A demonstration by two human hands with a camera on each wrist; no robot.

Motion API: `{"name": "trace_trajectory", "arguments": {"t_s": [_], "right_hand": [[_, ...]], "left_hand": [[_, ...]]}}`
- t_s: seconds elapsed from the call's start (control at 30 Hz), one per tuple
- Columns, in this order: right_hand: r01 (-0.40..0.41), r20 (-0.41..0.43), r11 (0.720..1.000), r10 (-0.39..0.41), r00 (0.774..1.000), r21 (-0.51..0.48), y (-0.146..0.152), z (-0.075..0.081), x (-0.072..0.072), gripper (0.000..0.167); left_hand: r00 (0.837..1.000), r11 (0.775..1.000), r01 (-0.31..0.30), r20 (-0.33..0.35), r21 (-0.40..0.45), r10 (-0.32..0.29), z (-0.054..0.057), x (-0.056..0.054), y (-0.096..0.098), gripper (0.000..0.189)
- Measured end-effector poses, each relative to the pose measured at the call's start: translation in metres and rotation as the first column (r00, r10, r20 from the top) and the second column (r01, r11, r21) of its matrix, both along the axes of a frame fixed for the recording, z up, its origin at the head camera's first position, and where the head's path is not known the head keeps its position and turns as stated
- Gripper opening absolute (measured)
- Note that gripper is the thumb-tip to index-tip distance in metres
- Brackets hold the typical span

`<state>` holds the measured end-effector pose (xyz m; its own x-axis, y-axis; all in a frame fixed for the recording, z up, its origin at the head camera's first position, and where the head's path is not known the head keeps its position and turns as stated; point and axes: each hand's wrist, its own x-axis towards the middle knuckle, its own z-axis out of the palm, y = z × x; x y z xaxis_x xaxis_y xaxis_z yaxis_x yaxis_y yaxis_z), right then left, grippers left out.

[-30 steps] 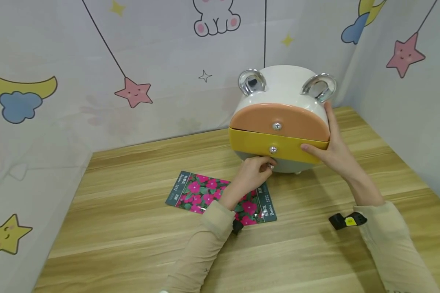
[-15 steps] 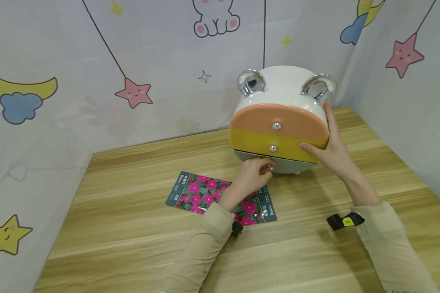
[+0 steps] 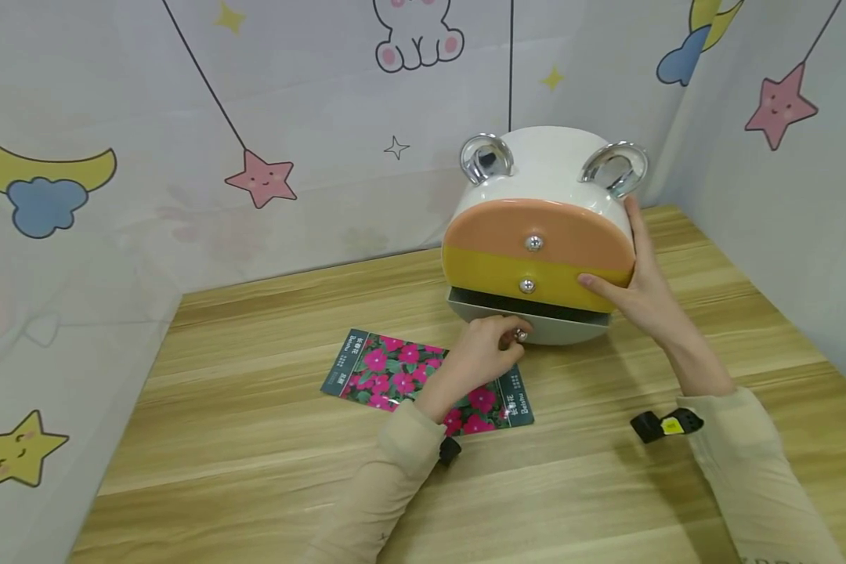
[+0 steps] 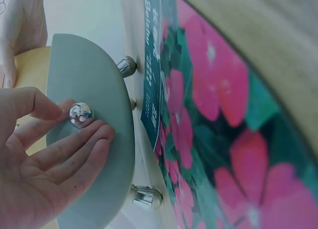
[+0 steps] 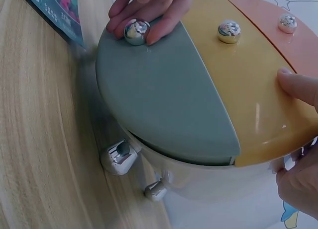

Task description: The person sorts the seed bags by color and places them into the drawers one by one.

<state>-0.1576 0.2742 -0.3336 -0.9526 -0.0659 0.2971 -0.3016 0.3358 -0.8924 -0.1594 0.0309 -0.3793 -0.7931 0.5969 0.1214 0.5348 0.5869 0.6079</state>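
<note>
A small rounded drawer cabinet (image 3: 553, 153) with a white shell and two chrome ring ears has orange, yellow and grey drawers. My left hand (image 3: 481, 362) pinches the round silver knob (image 4: 80, 114) of the bottom grey drawer (image 3: 574, 333). That drawer is pulled part way out, with a dark gap along its top. My right hand (image 3: 645, 298) grips the cabinet's right side. Its thumb presses on the yellow drawer (image 5: 248, 85), and the fingers lie along the white side. Both the yellow and the orange drawer (image 3: 493, 227) are closed.
A flat packet printed with pink flowers (image 3: 395, 372) lies on the wooden table (image 3: 254, 454), partly under my left forearm. Short chrome feet (image 5: 119, 157) hold the cabinet off the table. A patterned cloth wall (image 3: 324, 117) stands behind it.
First the yellow drawer, slightly out, went flush. Then the grey drawer came out toward me, with my left hand moving down on its knob. The right hand has stayed in place.
</note>
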Motion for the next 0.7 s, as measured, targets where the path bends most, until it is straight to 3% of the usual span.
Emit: {"name": "trace_trajectory", "arguments": {"t_s": [0.4,0.5,0.6,0.7], "right_hand": [[0.044,0.006,0.999,-0.044,0.999,0.023,0.001,0.0,-0.002,0.108],[0.047,0.009,0.999,-0.047,0.999,-0.018,0.001,-0.001,-0.004,0.096],[0.022,-0.029,0.995,-0.025,0.999,-0.094,0.001,-0.002,-0.005,0.078],[-0.011,-0.063,0.987,0.001,0.998,-0.158,0.001,-0.005,-0.005,0.071]], "left_hand": [[1.0,0.999,0.021,-0.023,0.025,-0.021,-0.002,0.009,-0.004,0.03],[0.999,0.999,0.029,-0.033,0.035,-0.028,-0.004,0.01,-0.005,0.029],[0.999,0.999,0.029,-0.039,0.038,-0.028,-0.004,0.012,-0.006,0.029],[0.999,1.0,0.021,-0.046,0.019,-0.02,-0.003,0.014,-0.006,0.029]]}}
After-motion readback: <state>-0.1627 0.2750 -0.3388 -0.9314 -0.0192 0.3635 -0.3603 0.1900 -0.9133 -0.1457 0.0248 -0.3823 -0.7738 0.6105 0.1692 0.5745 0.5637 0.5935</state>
